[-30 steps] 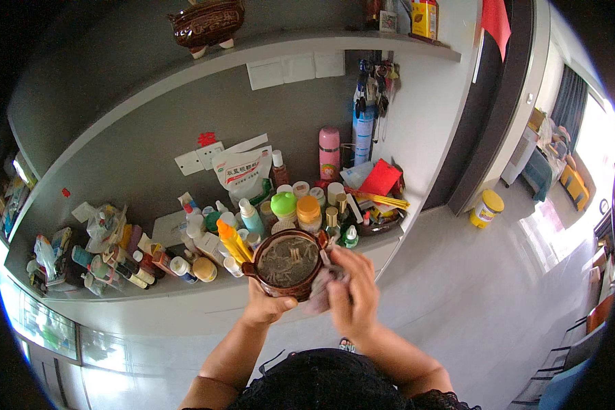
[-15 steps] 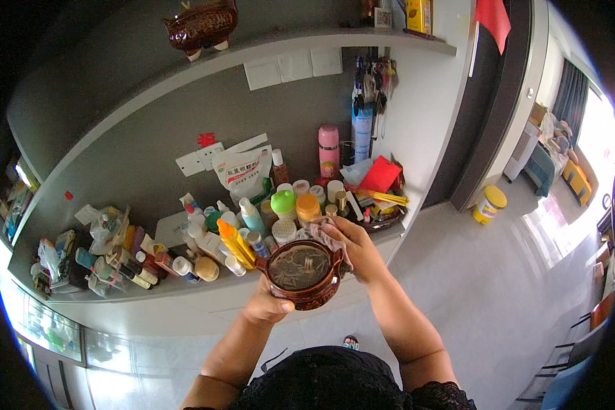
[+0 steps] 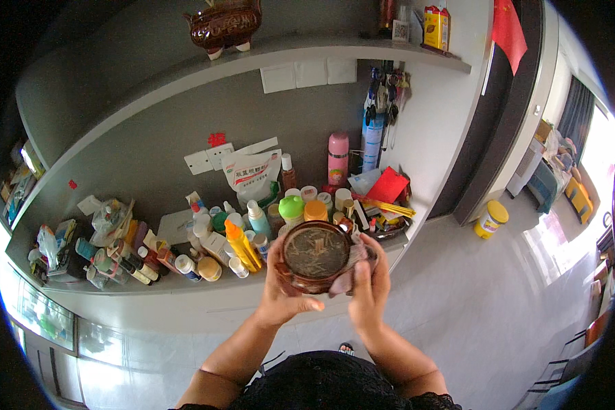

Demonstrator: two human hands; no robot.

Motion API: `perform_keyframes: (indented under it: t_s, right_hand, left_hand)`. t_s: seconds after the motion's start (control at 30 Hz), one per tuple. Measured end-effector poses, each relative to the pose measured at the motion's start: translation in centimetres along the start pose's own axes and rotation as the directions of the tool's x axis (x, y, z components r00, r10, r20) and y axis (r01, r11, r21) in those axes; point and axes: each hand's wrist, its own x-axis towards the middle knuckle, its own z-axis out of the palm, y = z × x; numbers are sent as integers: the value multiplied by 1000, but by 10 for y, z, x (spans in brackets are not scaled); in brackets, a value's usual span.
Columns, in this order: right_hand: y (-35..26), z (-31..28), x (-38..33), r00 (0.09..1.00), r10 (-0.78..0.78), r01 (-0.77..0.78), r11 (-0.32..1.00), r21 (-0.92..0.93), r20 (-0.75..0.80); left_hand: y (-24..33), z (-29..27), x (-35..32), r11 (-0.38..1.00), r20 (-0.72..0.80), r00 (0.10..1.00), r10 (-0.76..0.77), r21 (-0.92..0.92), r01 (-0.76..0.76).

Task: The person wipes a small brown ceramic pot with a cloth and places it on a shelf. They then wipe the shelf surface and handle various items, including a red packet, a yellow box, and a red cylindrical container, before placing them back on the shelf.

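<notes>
while hands (image 3: pixel 280 295) (image 3: pixel 372 290) hold pot (image 3: pixel 309 285), bottles (image 3: pixel 242 247) crowd shelf edge (image 3: pixel 184 294).

Readable print: bold dark characters across the front of the white pouch (image 3: pixel 251 173); one red character (image 3: pixel 216 140) stuck on the grey wall (image 3: pixel 164 130), just above the white sockets (image 3: pixel 198 162). Upper shelf (image 3: pixel 321 50): small white card (image 3: pixel 400 31) bears a square black-and-white code, yellow box (image 3: pixel 433 27) near it carries lettering too small to read, and brown footed pot (image 3: pixel 224 29) shows raised marks, not resolved. Blue-and-white cylinder (image 3: pixel 371 145) and yellow bucket (image 3: pixel 490 221) both carry print, illegible at this size.
</notes>
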Motion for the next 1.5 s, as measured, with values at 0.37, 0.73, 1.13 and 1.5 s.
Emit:
perform_keyframes:
  t_s: [0.37,0.73,1.13,1.5]
  right_hand:
    - [4,-15,30,960,220,-237,967,87,171]
    - [-16,-1,9,976,-156,210,869,-449,154]
    - [-31,-12,-2,932,-181,317,828,-461,315]
    - [-51,-31,15,786,-239,561,663,-495,570]
  left_hand:
    - [9,9,-5,977,49,980,-195,94,189]
    - [3,4,-6,931,-97,995,-13,363,48]
    - [8,-16,0,873,-32,999,40,488,-20]
    - [2,-13,0,923,-44,994,-102,369,111]
